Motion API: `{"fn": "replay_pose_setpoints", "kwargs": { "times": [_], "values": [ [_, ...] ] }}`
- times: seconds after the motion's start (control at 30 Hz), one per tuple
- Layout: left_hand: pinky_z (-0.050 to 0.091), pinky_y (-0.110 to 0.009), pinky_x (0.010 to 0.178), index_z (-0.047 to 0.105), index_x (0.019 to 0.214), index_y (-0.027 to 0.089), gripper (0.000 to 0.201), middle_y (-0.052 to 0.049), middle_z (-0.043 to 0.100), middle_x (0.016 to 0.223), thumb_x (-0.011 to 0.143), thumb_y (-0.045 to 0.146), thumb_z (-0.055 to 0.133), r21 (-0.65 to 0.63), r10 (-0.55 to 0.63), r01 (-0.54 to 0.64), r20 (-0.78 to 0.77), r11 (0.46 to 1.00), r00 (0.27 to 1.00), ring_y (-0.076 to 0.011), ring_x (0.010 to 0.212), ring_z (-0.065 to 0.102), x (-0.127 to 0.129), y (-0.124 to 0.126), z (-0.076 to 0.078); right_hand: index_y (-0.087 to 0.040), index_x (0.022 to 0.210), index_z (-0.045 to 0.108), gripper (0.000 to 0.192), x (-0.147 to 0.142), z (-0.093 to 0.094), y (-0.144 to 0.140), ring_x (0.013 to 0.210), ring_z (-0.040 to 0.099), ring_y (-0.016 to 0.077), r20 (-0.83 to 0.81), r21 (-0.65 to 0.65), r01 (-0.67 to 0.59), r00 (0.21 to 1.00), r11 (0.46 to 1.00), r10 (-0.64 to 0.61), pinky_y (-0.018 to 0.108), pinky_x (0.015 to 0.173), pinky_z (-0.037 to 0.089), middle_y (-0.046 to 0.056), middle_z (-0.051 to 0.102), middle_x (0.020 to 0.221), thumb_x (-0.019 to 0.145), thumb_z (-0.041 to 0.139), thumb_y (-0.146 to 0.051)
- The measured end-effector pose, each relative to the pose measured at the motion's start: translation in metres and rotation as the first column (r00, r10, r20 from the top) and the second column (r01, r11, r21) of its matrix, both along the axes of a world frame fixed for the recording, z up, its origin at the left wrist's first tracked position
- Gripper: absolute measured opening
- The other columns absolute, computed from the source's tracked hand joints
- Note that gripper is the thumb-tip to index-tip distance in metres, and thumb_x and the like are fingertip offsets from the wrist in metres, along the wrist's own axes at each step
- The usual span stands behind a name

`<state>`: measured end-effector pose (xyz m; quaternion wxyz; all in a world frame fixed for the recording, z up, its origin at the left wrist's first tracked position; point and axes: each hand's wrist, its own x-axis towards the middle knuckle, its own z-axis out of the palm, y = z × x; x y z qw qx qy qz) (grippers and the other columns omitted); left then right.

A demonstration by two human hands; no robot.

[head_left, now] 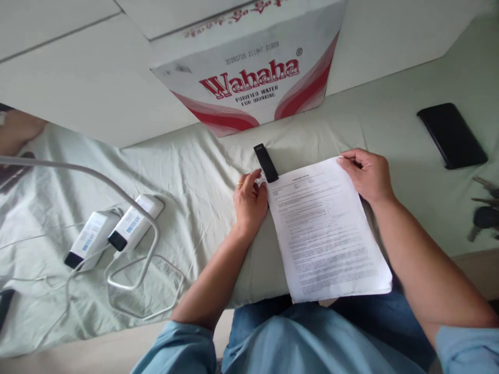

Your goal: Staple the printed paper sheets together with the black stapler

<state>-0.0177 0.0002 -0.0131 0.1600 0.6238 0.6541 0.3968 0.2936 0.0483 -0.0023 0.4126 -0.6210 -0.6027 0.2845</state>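
A stack of printed paper sheets (pixel 327 228) lies in front of me, its lower end reaching over the table's edge towards my lap. My right hand (pixel 368 174) pinches the upper right corner between thumb and fingers. At the upper left corner, my left hand (pixel 251 200) has its fingers closed on the paper's edge; a ring shows on one finger. Just above that corner is a narrow black bar-shaped object (pixel 265 162), perhaps a small stapler. Its lower end meets the sheets, but whether it grips them I cannot tell.
Behind the papers stands a white and red water carton (pixel 249 83). Two white power banks (pixel 134 223) with cables and a grey bent rod (pixel 156 234) are on the left. A black phone (pixel 452 135) and keys (pixel 485 215) lie right. Someone's arm (pixel 19 130) shows far left.
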Motion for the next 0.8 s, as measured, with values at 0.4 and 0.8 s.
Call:
{"fn": "replay_pose_setpoints", "kwargs": {
  "times": [0.4,0.8],
  "values": [
    [0.048,-0.058,0.128,0.086,0.132,0.036,0.066,0.000,0.082,0.146,0.088,-0.003,0.056,0.173,-0.219,0.244,-0.154,0.954,0.964,-0.0274,0.146,0.067,-0.012,0.004,-0.012,-0.028,0.093,0.082,0.007,0.001,-0.009,0.001,0.068,0.068,0.0195,-0.027,0.082,0.020,0.999,0.996,-0.018,0.035,0.066,0.052,0.000,0.077,0.076,0.093,0.078,-0.034],
    [0.052,-0.024,0.060,0.085,0.106,0.022,0.035,-0.006,0.085,0.099,0.103,0.055,0.075,-0.025,-0.012,0.034,0.612,0.999,0.791,-0.0112,0.065,0.067,-0.012,0.008,-0.006,-0.029,0.085,0.082,0.038,0.013,0.010,-0.002,0.059,0.064,0.0190,-0.312,-0.082,-0.257,0.924,0.963,0.220,0.033,0.053,0.051,0.000,0.071,0.069,0.083,0.091,-0.066]
  ]
}}
